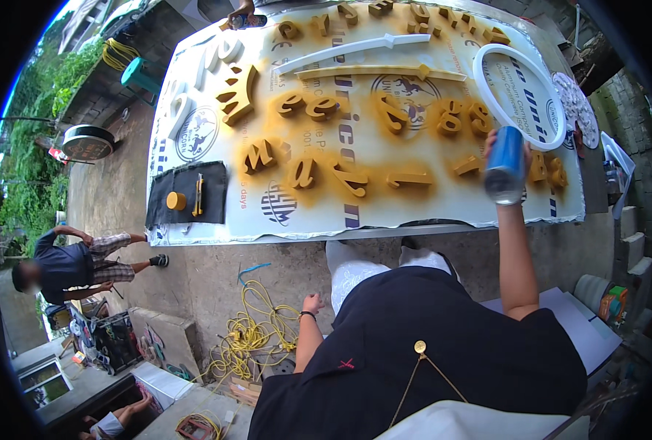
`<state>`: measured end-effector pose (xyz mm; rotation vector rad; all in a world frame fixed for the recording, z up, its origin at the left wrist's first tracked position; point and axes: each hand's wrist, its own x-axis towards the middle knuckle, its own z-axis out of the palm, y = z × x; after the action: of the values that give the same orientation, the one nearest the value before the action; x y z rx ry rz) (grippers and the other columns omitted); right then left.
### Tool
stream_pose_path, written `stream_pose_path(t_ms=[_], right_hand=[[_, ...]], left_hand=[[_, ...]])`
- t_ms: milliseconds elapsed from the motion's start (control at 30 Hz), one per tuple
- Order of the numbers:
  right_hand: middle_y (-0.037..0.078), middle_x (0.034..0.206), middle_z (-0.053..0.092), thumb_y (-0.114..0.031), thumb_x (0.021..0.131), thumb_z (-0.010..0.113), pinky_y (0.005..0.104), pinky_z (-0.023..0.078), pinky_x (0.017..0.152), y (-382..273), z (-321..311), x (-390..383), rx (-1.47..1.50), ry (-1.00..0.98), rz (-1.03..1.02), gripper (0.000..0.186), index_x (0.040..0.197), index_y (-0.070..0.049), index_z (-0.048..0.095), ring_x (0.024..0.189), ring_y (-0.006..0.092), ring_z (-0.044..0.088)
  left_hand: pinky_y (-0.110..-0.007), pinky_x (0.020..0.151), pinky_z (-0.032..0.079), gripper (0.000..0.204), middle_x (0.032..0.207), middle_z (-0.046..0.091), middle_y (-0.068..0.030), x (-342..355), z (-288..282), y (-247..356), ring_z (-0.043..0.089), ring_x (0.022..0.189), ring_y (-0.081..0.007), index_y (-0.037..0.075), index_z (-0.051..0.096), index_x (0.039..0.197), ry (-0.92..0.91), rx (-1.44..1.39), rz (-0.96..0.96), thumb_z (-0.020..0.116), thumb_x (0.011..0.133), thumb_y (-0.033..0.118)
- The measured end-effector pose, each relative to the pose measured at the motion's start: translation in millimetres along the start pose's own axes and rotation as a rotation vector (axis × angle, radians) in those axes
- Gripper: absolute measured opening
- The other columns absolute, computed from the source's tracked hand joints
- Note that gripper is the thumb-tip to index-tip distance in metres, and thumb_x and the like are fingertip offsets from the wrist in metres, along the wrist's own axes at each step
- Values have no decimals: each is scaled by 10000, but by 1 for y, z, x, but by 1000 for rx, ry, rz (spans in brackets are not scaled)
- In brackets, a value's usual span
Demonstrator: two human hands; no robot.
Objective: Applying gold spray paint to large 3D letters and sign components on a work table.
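My right hand (492, 138) grips a blue spray can (506, 163) above the right part of a white printed panel; the can hides part of its fingers. Beneath and around it stand gold-coloured cut-out letters, among them a curved letter (350, 178), a flat bar-like piece (409, 180) and a double-letter piece (307, 106). Just beyond the can lies a white oval ring (480, 73). A gold crown shape (238, 95) sits toward the left. Down at my left side hangs my left hand (311, 303), fingers loosely bent and partly apart, nothing seen in it.
The panel (230, 213) covers a large table. A black cloth (212, 172) at its left corner bears a gold cap (176, 200). Tangled yellow hose (249, 330) lies on the ground at left. Another person (76, 260) stands at far left; someone's hand (243, 11) reaches the table's far edge.
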<state>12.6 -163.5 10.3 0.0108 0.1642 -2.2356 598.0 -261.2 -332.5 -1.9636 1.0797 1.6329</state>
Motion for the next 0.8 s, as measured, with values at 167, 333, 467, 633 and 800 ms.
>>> stream_pose_path(t_ms=[167,333,467,633,800], right_hand=[[164,1221,506,-309,857,666,383,468,933,110,-22,59,-1266,69,-434,532,1283,-107,419,1052,265,573],[114,1146,533,-250,767,723,367,528,799,225,-29,122,-2286,-234,-878,649,1343,-200,428,974,277,610],[142,1079,508,-274,757,712,450,535,700,284,-48,197,-2202,97,-767,684,1363,-276,393,890,354,607],[144,1102,505,-285,762,703,445,532,710,306,-89,239,-2501,70,-580,686,1364,-314,375,908,370,606],[155,1102,501,-284,756,705,449,537,697,312,-105,257,-2512,41,-544,685,1354,-321,373,900,388,608]], left_hand=[[-453,781,464,539,1162,616,-129,17,-100,43,663,926,-252,52,423,1315,-28,-49,105,500,926,417],[-503,1035,334,739,1371,454,-139,13,-184,146,508,1193,-284,45,383,1352,326,-1411,59,304,923,642],[-535,1040,330,874,1478,368,-114,29,-241,198,425,1300,-317,63,370,1389,335,-1450,77,175,875,743],[-512,1057,357,777,1456,363,-185,46,-241,250,424,1285,-373,38,294,1401,906,-1298,-127,277,921,649],[-524,1056,341,742,1493,309,-172,53,-244,256,376,1308,-399,136,268,1427,1090,-1152,-325,320,897,652]])
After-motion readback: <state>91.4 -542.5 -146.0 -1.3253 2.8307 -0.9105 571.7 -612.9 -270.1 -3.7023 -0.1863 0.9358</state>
